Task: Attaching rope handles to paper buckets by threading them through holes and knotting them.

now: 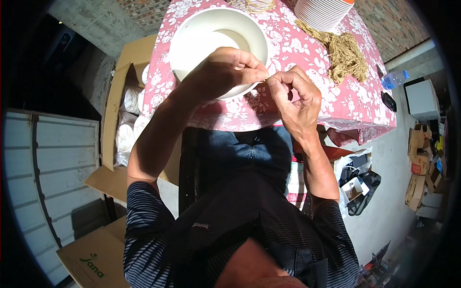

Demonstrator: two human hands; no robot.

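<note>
Tiny item (263, 80) between hands (228, 71) (298, 100), unidentifiable

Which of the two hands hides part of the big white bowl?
The left hand: it blocks part of the white bowl, while the right hand shows against the flowered tablecloth.

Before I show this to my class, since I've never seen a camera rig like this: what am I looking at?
There is no machine here, just a person's two bare hands. The single picture comes from a wide fisheye camera on the person's head, looking down, so straight edges bend near the rim. The left hand and right hand meet fingertip to fingertip by the rim of a large white bowl, pinching a tiny tan bit, too small to identify. On the pink floral tablecloth also lie a bundle of tan cord and, at the top, a stack of white round containers.
</note>
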